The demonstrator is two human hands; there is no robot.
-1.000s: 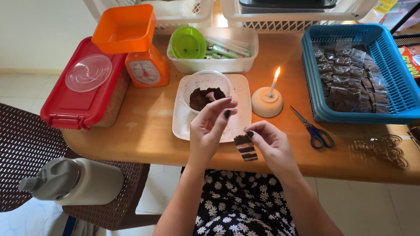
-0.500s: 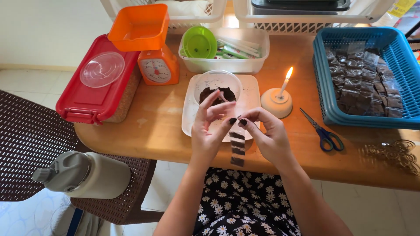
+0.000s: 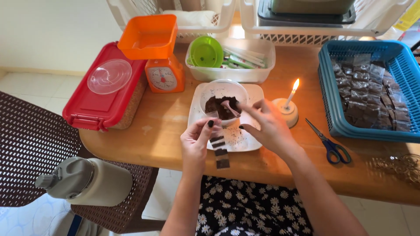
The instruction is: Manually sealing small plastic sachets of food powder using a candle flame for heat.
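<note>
Left hand [image 3: 195,142] pinches the pouch strip [image 3: 218,147]; right hand [image 3: 267,126] grips the spoon [image 3: 231,107] (candle [image 3: 289,99] close): powder could spill.

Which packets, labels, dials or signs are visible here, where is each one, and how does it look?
Packet strip: hanging from the left hand over the table edge, clear with dark filled sections.
Dark packets: piled in the blue basket at right, small, flat, clear.
Scale dial: front of the orange kitchen scale, round, white.
Yellow sheet: top right corner, only partly in view.
</note>
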